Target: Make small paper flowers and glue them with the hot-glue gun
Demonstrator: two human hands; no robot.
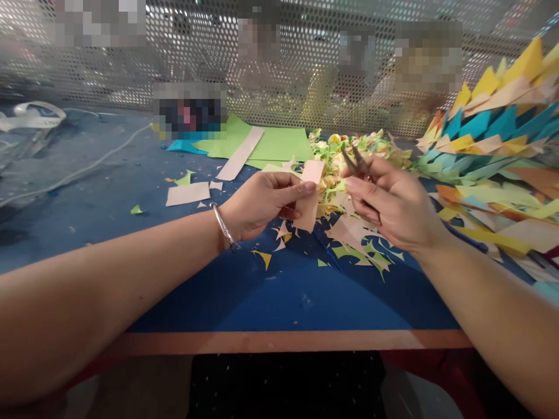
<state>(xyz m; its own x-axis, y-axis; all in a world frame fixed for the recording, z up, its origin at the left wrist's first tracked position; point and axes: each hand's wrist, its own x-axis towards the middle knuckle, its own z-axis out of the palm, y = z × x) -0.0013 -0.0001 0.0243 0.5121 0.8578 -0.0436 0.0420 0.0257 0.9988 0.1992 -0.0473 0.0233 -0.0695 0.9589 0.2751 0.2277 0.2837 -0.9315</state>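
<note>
Between the thumb and fingers of my left hand [266, 201], a pale pink paper strip [311, 201] stands upright over the table. My right hand [393, 198] is closed around a pair of small scissors [357, 162], whose blades point up and away to the left, parted a little. The blades are apart from the strip, to its right. Most of the scissors' handles are hidden by my fingers. Beneath both hands lie cut paper scraps [349, 230] in pink, green and yellow, with a heap of curled paper pieces [362, 145] just behind.
Green sheets [279, 144] and a long pink strip [241, 154] lie at the back, a shorter pink piece [188, 194] nearer left. Folded pointed paper layers [493, 125] rise at the right. A white cable [87, 174] crosses the blue table [279, 302]. Perforated metal [271, 87] borders the back.
</note>
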